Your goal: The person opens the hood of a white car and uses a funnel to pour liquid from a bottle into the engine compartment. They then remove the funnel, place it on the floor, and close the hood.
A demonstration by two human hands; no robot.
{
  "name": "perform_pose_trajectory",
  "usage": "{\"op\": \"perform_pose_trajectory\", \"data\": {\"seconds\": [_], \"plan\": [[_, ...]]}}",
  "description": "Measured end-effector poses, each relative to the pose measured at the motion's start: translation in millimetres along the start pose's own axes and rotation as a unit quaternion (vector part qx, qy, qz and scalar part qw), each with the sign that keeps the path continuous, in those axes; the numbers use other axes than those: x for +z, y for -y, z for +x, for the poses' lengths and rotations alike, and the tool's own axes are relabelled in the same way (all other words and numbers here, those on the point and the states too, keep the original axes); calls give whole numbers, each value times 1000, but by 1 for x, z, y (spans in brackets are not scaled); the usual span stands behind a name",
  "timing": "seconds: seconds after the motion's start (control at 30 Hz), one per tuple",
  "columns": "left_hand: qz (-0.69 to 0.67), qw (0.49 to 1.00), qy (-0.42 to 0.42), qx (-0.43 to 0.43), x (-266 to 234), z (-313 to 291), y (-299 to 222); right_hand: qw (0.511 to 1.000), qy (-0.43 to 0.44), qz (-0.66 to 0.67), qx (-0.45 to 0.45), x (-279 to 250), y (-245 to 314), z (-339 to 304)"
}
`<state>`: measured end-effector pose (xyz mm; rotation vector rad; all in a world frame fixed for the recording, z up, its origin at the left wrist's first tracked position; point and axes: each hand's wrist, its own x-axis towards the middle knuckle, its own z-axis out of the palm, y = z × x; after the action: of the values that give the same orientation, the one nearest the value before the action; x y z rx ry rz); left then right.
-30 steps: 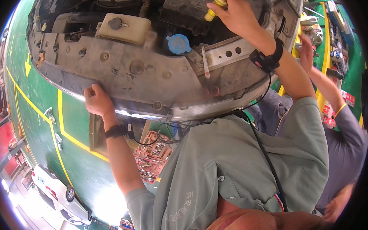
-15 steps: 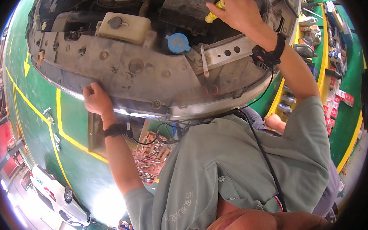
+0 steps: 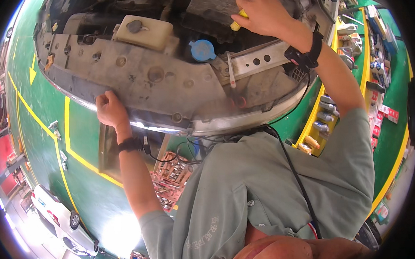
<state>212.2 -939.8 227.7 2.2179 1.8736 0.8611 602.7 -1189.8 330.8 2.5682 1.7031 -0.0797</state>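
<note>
My right hand (image 3: 266, 18) is closed around a yellow rod-shaped object (image 3: 238, 20), held above the dark engine bay next to a black box-like part (image 3: 211, 11). Most of the yellow object is covered by my fingers, so its kind is unclear. At the car's front edge, my left hand (image 3: 111, 109) rests with curled fingers against the grey-brown front panel (image 3: 136, 81); anything inside the fingers is hidden. Between the hands are a cream reservoir (image 3: 159, 34) with a dark cap and a round blue cap (image 3: 202, 51).
A slim metal tool (image 3: 231, 70) with reddish handle ends lies on the panel. Below the bumper, an orange tray of tools (image 3: 172, 172) stands behind hanging cables. Yellow-edged racks (image 3: 326, 117) with bottles line the right side. A white car (image 3: 63, 219) is parked at lower left.
My right hand has shifted slightly left and down with the yellow object. My left hand stays at the panel edge. Another person's hand and dark clothing, behind me at the right, have gone from view.
</note>
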Motion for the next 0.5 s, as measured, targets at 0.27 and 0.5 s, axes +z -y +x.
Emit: {"op": "perform_pose_trajectory", "data": {"seconds": [0.27,0.5], "plan": [[-8,1000,-1,4,-4,-2,-4,988,86,88,-89,-10,1,19],[-32,999,13,-16,-10,-5,-13,977,72,53,-195,-12,-3,32]]}}
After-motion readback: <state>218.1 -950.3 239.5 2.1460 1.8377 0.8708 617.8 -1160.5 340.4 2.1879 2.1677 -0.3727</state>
